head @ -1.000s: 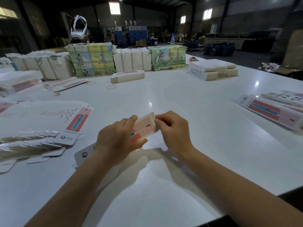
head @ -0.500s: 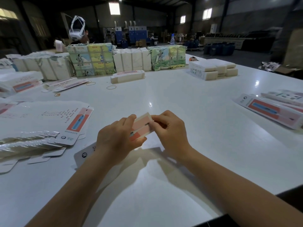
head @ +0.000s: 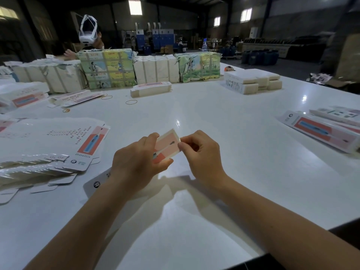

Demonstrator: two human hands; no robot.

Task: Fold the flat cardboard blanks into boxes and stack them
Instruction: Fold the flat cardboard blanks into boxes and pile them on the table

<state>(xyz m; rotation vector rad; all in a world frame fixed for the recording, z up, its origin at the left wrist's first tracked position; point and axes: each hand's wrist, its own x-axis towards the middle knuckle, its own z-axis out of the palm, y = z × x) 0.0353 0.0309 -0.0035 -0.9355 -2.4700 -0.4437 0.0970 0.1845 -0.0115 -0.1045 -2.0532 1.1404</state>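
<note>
My left hand (head: 136,162) grips a box (head: 167,148) w/ fingers curled over its near side and thumb under the lower edge; it's held up off the table (head: 224,123), centre of the frame, tilted w/ the pink and orange face toward me. My right hand (head: 200,152) pinches the box's right end w/ thumb and forefinger, other fingers curled in. The box's near end pokes out below my left wrist, a round logo showing on it. Lower left of the frame: a fanned pile of flat blanks (head: 58,145), top one showing a pink panel w/ a blue toothbrush pic. Right edge: finished boxes (head: 321,131) lying on their sides, just beside each other. Further up, centre: one long box (head: 151,87) lying alone, rubber bands (head: 131,102) loose near it. Behind that, across the upper middle, wrapped bundles (head: 155,70) in a row, some white, some w/ green and yellow print. Upper right: a low stack of white packs (head: 253,80). Upper left: another person (head: 88,38) behind the bundles wearing a white headset.
</note>
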